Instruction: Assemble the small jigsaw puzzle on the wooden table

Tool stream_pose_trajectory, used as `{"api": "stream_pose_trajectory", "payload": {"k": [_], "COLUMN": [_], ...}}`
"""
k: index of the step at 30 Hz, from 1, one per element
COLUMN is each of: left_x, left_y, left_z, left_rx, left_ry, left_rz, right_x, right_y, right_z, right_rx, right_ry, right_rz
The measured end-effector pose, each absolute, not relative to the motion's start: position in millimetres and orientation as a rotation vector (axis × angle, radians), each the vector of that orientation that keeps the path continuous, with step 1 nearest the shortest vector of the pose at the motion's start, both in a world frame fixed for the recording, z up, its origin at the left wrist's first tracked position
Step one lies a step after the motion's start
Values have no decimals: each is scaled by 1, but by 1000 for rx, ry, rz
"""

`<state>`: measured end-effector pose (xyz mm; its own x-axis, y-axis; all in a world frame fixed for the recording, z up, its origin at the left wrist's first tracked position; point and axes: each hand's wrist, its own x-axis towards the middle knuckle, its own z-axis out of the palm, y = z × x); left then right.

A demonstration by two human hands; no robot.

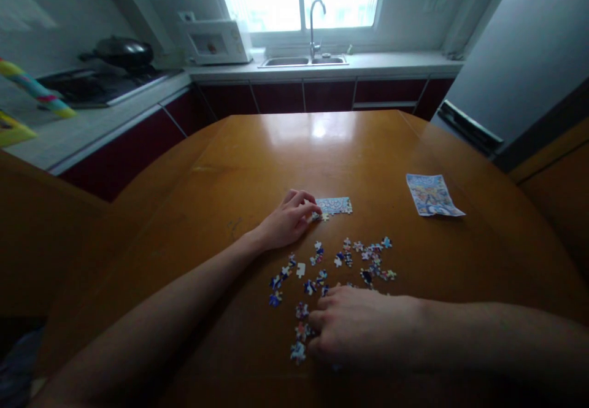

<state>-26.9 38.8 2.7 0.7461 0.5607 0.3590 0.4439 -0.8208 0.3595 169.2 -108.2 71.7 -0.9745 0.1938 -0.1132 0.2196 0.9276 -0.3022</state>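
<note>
The left hand (pixel 288 219), its fingers loosely curled, rests at the left end of a flat, pale blue-and-white patterned strip of joined puzzle (pixel 335 205), whose near and right edges are knobbly with tabs; the fingertips hide its left end. The right hand (pixel 350 325) lies palm down over the near part of the loose pieces (pixel 310 286), fingers bent; whether it grips a piece cannot be told. These small, lobed pieces, dark blue, white, pinkish and pale, are scattered between and around the hands, some overlapping. One blank, whitish piece (pixel 300 270) lies among them. All sit on a smooth, glossy, orange-brown wooden bench (pixel 221 181) with rounded sides. Well to the right, a thin, creased, colourfully printed paper sheet (pixel 432 196) lies with its near corner curling.
</note>
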Motion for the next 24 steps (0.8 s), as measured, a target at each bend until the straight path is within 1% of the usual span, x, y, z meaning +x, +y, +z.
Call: {"api": "stream_pose_trajectory", "payload": {"k": [9,15,21,24], "left_x": [-27,-27,-28,-27], "left_y": [38,39,39,40], "left_z": [5,3,1,1], "left_rx": [2700,2699,2704,2712], "left_ry": [789,789,809,807], "left_rz": [671,679,669,673], "right_x": [171,177,205,220], "right_y": [-105,-93,-57,-35], "right_z": [60,78,115,116], "right_rx": [276,276,601,845], "right_ry": [3050,3035,3092,3163], "right_rz": [-533,-632,-798,-905]}}
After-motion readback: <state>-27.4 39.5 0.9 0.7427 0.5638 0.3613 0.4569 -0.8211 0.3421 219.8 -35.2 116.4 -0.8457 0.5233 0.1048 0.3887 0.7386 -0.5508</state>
